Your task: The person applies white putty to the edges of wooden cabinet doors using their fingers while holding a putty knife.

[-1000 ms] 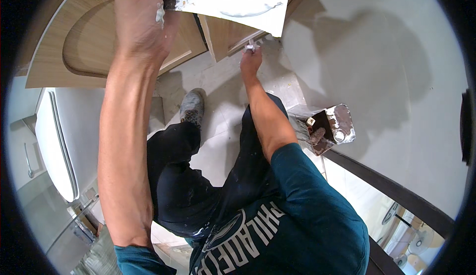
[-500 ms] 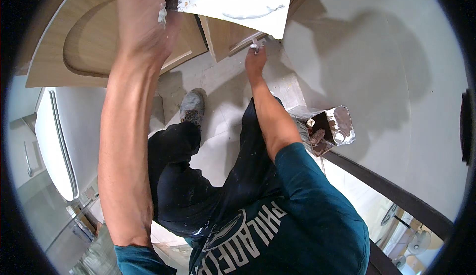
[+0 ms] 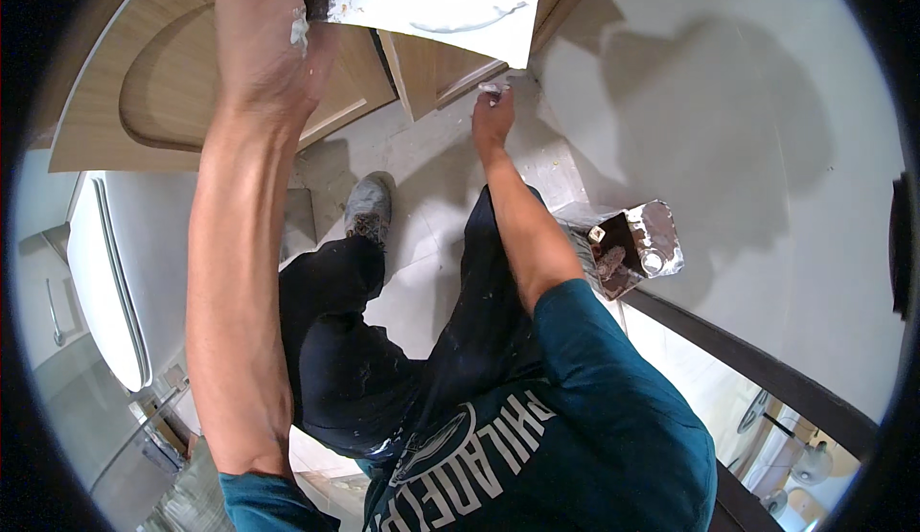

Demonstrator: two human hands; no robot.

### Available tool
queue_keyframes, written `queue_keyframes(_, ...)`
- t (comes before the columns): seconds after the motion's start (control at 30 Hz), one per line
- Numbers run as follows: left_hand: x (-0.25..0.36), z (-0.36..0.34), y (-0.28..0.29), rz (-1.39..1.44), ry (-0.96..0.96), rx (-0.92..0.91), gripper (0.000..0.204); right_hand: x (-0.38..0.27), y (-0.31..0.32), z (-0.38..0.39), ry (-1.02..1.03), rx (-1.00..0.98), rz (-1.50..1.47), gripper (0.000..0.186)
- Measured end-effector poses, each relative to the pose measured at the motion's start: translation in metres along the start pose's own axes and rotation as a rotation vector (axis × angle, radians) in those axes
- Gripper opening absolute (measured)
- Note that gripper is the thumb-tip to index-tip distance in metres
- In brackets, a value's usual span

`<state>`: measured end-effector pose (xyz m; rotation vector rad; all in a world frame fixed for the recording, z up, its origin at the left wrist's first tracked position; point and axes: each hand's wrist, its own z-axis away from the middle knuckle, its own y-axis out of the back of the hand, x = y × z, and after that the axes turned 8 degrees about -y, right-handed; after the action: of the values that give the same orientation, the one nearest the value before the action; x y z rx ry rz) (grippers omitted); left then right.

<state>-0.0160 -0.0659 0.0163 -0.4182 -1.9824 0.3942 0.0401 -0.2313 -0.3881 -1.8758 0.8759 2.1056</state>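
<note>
My left hand (image 3: 268, 29), smeared with white paste, grips the dark end of a white board (image 3: 431, 0) coated with paste at the top of the view. Below the board's right part, my right hand (image 3: 493, 120) is closed on a small white-smeared tool (image 3: 494, 89), its shape partly hidden, beside the lower edge of the light wooden cabinet doors (image 3: 422, 77). A curved wooden panel (image 3: 129, 43) with an oval recess lies behind my left wrist.
A plain grey wall (image 3: 728, 129) rises at the right. An open, paint-stained tin (image 3: 652, 240) holding brush-like items stands beside my right leg. A white appliance (image 3: 125, 273) is at the left. My grey shoe (image 3: 369, 206) rests on the tiled floor (image 3: 412, 292).
My right hand moved slightly right, then stayed near the cabinet's lower edge. The board and my left hand shifted slightly left and up since half a second ago.
</note>
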Motion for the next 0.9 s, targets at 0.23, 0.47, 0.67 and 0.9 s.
queue_keyframes(0.23, -0.01, -0.007, 0.002, 0.057, 0.03, 0.001, 0.036, -0.018, 0.024, 0.014, -0.674, -0.503, -0.589, 0.029)
queue_keyframes(0.47, -0.013, -0.007, 0.018, -0.592, 0.1, 0.039, 0.04, -0.099, 0.086, 0.033, -0.241, -0.417, -0.683, 0.043)
queue_keyframes(0.67, 0.0, -0.01, -0.003, -0.46, 0.211, -0.072, 0.044, -0.281, 0.174, 0.038, 0.908, -0.218, -0.317, 0.045)
queue_keyframes(0.9, 0.003, -0.01, -0.007, -0.371, 0.263, -0.075, 0.042, -0.342, 0.203, 0.042, 1.234, -0.305, 0.073, 0.045)
